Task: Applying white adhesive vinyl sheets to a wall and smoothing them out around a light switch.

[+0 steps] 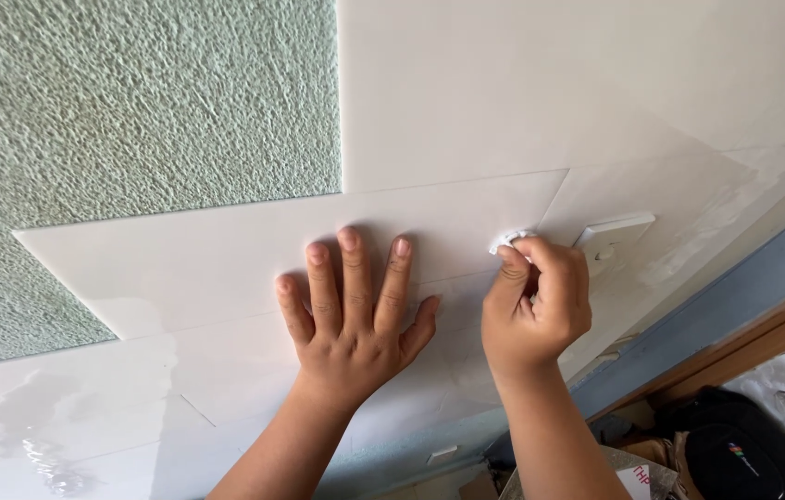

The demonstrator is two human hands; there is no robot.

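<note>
My left hand (353,310) lies flat with fingers spread on a glossy white wall tile (226,250). My right hand (535,306) is closed around a small white wad, cloth or tissue (509,239), and presses it against the tile joint just right of the left hand's fingertips. A white switch plate (616,231) is mounted on the tiles right beside the right hand.
Rough pale green textured plaster (133,102) covers the wall at upper left, bordered by white tiles. A blue-grey strip and a wooden frame (763,329) run along the right. A black bag (744,454) and cardboard lie at the bottom right.
</note>
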